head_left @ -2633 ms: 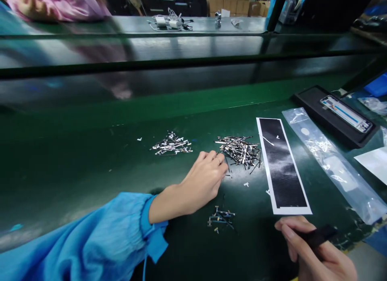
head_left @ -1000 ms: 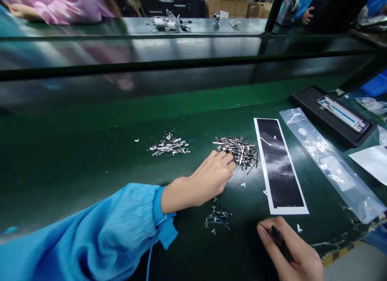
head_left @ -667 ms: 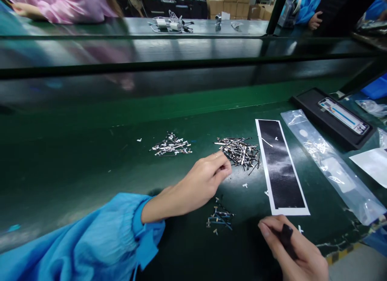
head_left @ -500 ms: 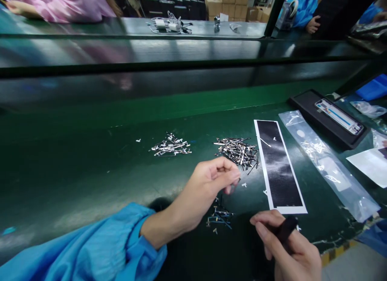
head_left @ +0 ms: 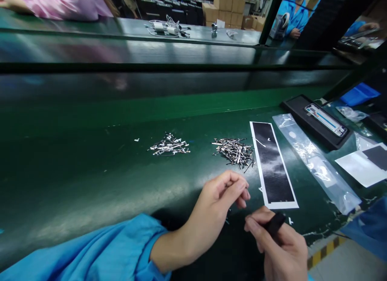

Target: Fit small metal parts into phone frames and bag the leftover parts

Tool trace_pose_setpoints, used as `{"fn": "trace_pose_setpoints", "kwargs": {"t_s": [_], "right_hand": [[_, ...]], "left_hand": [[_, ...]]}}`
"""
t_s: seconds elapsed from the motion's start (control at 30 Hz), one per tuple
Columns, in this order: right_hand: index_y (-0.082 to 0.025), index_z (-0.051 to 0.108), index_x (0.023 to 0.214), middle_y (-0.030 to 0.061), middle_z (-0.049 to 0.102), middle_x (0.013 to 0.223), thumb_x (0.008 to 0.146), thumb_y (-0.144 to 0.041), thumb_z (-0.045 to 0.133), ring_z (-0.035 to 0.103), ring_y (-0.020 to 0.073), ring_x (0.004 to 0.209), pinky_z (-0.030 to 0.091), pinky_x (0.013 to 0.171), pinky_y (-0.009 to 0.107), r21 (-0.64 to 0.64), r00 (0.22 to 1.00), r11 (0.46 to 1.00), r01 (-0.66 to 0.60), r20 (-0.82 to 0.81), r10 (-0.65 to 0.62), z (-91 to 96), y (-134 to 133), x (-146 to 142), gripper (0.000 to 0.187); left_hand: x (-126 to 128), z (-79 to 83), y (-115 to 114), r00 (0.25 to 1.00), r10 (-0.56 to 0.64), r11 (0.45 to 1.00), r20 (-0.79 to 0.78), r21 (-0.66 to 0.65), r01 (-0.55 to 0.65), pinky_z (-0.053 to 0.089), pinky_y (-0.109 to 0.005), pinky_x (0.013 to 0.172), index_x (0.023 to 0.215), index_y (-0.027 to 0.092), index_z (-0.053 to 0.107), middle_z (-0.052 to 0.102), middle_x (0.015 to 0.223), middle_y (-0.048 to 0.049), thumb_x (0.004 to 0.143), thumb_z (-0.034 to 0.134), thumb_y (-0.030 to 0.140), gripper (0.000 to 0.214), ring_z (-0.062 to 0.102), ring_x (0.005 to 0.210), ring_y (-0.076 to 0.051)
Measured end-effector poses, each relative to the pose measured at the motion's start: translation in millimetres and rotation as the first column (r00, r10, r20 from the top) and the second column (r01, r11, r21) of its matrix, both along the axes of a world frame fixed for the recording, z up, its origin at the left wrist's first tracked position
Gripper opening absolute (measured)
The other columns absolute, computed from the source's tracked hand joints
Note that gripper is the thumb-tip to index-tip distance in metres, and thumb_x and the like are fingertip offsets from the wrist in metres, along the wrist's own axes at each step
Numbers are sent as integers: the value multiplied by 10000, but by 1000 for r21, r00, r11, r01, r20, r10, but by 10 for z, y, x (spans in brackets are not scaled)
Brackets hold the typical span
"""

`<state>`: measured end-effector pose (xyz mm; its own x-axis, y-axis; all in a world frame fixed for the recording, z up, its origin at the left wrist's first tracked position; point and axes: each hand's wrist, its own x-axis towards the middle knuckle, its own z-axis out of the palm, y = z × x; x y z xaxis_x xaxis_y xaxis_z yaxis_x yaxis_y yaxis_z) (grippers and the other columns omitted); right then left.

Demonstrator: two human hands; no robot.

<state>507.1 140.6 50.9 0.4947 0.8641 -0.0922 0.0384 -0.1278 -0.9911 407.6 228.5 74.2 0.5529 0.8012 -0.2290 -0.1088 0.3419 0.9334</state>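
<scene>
My left hand (head_left: 219,206), in a blue sleeve, hovers above the green bench with thumb and fingers pinched on a small thin metal part. My right hand (head_left: 279,248) is closed round a short black tool (head_left: 274,224) near the front edge, close to the left fingertips. A heap of small metal parts (head_left: 234,150) lies just beyond my left hand, beside a long black sheet with a white border (head_left: 272,165). A smaller heap (head_left: 169,144) lies further left.
A clear plastic bag (head_left: 317,164) lies right of the black sheet. A black tray holding a narrow display part (head_left: 319,119) sits at the right, with white paper (head_left: 361,166) near it. A raised shelf (head_left: 151,51) runs across behind. People in pink and blue work beyond.
My left hand left the large heap, lifted and drew back towards me with a small part pinched. My right hand moved left and up to meet it. The small pile near me is now hidden.
</scene>
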Motion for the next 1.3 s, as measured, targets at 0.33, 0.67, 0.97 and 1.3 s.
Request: {"fn": "trace_pose_setpoints", "kwargs": {"t_s": [0.33,0.67,0.97,1.3], "right_hand": [[-199,630,598,-6,517,562,680,-296,638,407,79,479,287,443,227,-6,990,1000,31,137,-30,67,-8,87,128],[-162,577,505,-12,476,456,560,-351,712,296,50,413,128,403,219,-174,893,985,1,-443,-79,44,37,5,239],[-151,487,443,-43,404,404,551,-311,711,301,40,395,154,426,226,-184,900,976,-118,-434,27,77,-20,165,296],[-139,531,516,-36,456,453,607,-298,702,323,20,363,121,393,203,-109,650,934,-339,-745,149,-9,-61,220,251]], "left_hand": [[-43,23,-29,993,-113,991,-39,-78,109,370,-219,590,679,125,527,517,669,-1,828,453,269,220,453,607,-95],[80,-22,-163,992,-91,967,84,-229,108,376,-221,559,744,138,519,475,652,10,812,486,347,222,444,570,-93],[-159,3,-72,949,-64,567,-309,771,289,373,-322,821,983,187,573,572,1047,-66,833,413,108,234,480,935,-185],[-245,-52,-53,868,29,-56,-496,866,496,278,-430,895,855,119,616,630,746,-73,846,275,74,344,506,720,-195]]}}
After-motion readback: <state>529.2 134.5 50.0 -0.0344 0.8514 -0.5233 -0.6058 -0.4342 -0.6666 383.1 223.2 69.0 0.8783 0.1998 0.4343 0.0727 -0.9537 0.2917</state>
